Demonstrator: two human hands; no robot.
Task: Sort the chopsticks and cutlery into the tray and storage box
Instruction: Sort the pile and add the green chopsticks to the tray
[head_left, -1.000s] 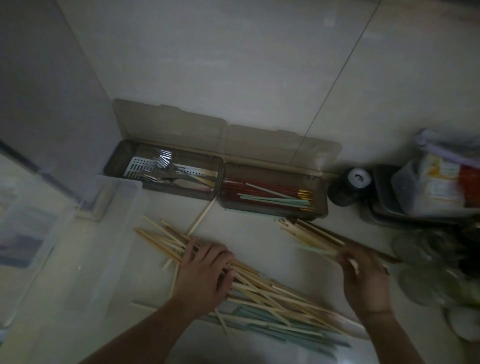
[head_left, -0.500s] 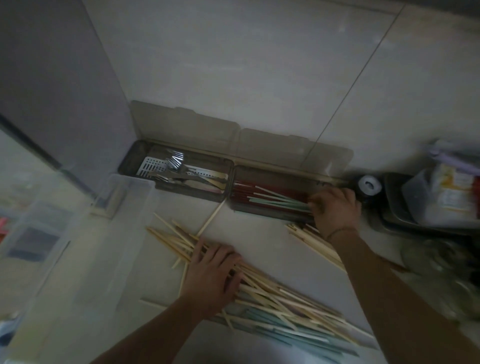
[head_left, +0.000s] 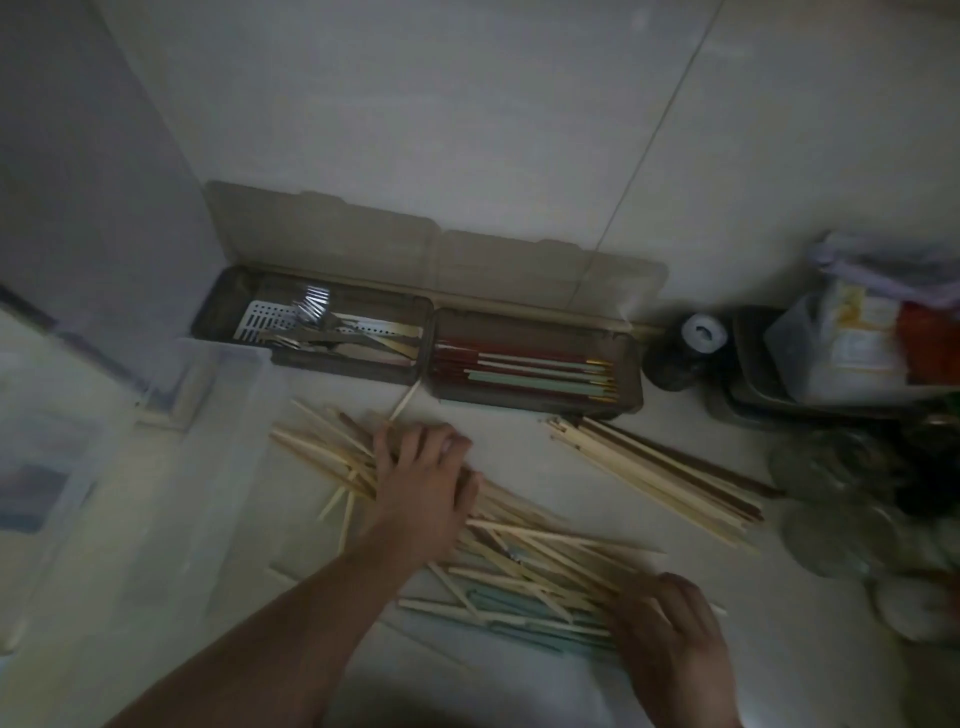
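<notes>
Left hand (head_left: 423, 488) lies flat, fingers spread, on the chopstick pile (head_left: 519, 561) at centre; right hand (head_left: 670, 634), fingers relaxed, touches its lower-right end. Bare desk (head_left: 519, 457) separates pile from storage box (head_left: 535, 364) above.

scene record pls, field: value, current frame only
left hand: flat on the loose pile, fingers spread
right hand: on the pile's near end, grip unclear
left box: lid open, forks and cutlery inside
right box: lid open, red and green chopsticks inside
sorted bundle: pale chopsticks, right of the pile
clear bin: left of the pile
</notes>
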